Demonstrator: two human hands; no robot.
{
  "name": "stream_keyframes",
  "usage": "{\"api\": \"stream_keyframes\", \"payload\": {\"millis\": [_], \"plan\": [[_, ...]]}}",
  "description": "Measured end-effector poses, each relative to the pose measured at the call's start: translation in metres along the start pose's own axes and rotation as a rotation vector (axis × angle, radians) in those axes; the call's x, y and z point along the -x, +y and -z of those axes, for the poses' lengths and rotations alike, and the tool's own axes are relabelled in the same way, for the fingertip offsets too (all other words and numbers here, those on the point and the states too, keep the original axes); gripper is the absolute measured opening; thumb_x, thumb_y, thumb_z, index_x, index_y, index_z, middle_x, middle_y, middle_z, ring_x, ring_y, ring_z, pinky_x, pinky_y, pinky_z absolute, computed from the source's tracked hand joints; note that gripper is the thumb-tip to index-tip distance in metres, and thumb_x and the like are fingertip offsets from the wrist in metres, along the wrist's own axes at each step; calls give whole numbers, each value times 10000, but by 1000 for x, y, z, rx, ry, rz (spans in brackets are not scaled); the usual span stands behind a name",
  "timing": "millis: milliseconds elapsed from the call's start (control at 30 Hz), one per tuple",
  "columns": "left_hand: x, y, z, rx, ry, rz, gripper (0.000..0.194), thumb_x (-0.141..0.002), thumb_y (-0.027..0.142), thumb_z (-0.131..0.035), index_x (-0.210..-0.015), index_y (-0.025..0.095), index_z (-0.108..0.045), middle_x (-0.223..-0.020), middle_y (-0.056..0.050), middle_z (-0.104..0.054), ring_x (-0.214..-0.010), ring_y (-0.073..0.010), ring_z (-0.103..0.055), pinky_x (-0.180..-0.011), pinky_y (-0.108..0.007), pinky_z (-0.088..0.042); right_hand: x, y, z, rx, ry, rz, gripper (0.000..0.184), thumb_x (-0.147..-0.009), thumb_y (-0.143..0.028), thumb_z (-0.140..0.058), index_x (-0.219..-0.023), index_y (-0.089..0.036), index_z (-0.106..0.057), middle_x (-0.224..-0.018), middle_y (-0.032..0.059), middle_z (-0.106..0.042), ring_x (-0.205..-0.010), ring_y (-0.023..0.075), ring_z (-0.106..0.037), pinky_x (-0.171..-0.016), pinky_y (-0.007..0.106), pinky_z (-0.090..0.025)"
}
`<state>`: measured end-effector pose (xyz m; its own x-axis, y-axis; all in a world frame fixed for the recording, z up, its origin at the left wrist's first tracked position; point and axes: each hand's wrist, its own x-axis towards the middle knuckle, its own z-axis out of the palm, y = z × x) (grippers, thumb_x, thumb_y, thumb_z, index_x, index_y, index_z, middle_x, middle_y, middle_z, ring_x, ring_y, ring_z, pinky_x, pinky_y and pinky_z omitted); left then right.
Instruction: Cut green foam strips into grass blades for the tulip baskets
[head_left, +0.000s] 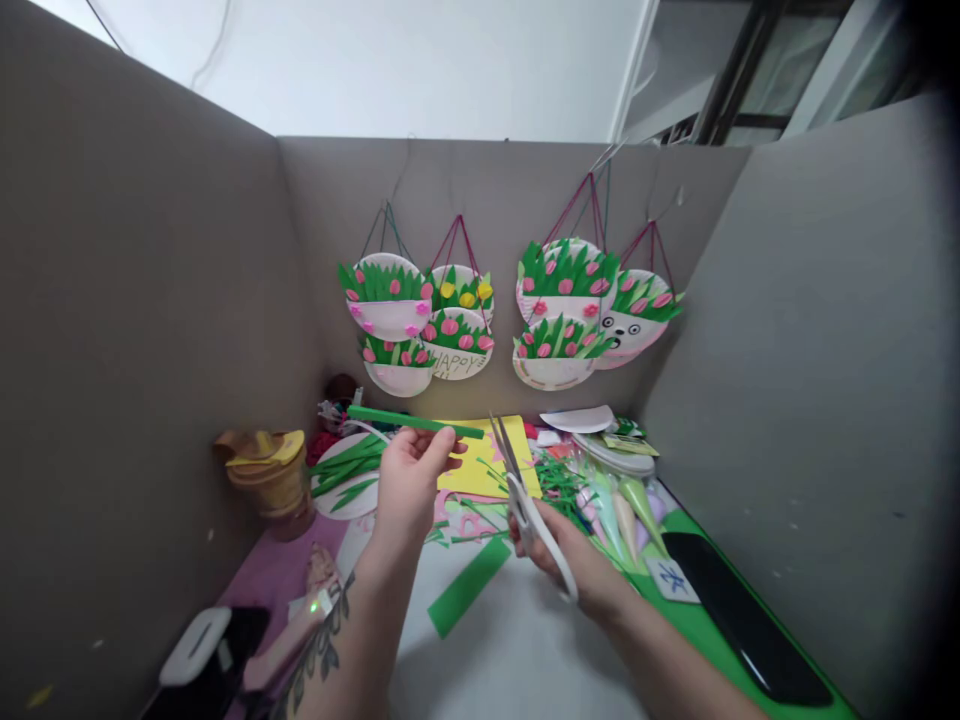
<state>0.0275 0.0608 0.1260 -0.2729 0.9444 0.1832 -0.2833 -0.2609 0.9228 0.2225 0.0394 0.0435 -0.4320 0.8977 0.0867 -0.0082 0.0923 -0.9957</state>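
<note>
My left hand [420,465] pinches a long, narrow green paper strip [397,418] between thumb and fingers, holding it level above the desk. In my right hand [555,545] is a pair of white-handled scissors [517,480], its blades pointing up and slightly apart, close to the strip's right end. A wider green paper strip [469,588] lies on the white work surface [480,670] between my forearms. To the left, a white paper plate [358,503] carries several pointed green paper pieces [356,465].
Yellow paper [480,470] and a pile of green paper scraps [559,485] lie behind my hands. Bags of coloured clay [622,510] and a black tray-like object [742,615] are at right. Decorated plate baskets [390,300] hang on the grey partition. A brown cup [270,480] stands left.
</note>
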Motion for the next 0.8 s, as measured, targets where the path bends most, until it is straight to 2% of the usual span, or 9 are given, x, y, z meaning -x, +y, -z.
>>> {"api": "stream_keyframes", "payload": {"millis": [100,200,300,433,600,800], "plan": [[-4,-1,2,-55,-1,4,319,-689,398,-730,-754,124,-581,-674,-33,-668,-642,-134,-643,-571,-223,-512,-4,2,-1,75,-102,21,604,-714,-661,-612,-1075,-189,-507,-980,65,-532,-823,175,-495,-737,310,-423],[-6,-4,1,-115,-16,7,319,-682,401,-730,-740,118,-594,-665,-38,-666,-613,-137,-629,-547,-228,-511,-6,6,-2,153,-164,17,611,-744,-704,-549,-1080,-198,-487,-1016,83,-527,-863,192,-500,-772,335,-434],[-5,-7,-1,-148,-48,-5,307,-703,386,-715,-829,117,-638,-800,-53,-690,-655,-123,-620,-561,-223,-526,-7,7,0,189,-169,18,607,-752,-737,-500,-1024,-195,-484,-981,77,-525,-852,189,-503,-783,343,-438],[-3,-11,-5,-163,-82,-12,312,-743,381,-688,-922,126,-661,-982,-81,-691,-756,-131,-631,-598,-219,-546,-8,6,4,138,-185,59,710,-734,-798,-419,-1090,-185,-466,-980,76,-511,-812,176,-516,-742,330,-449],[-2,-14,-8,-146,-106,12,283,-765,373,-671,-896,122,-663,-924,-81,-709,-717,-132,-652,-568,-201,-535,-7,0,5,133,-181,32,708,-706,-811,-437,-1020,-178,-474,-936,69,-506,-771,165,-515,-667,298,-444],[0,-17,-8,-119,-68,9,241,-751,347,-681,-851,128,-662,-855,-56,-708,-681,-123,-641,-561,-201,-539,-5,-4,3,161,-176,27,702,-682,-824,-456,-949,-175,-486,-827,45,-508,-712,155,-486,-629,290,-437]]}}
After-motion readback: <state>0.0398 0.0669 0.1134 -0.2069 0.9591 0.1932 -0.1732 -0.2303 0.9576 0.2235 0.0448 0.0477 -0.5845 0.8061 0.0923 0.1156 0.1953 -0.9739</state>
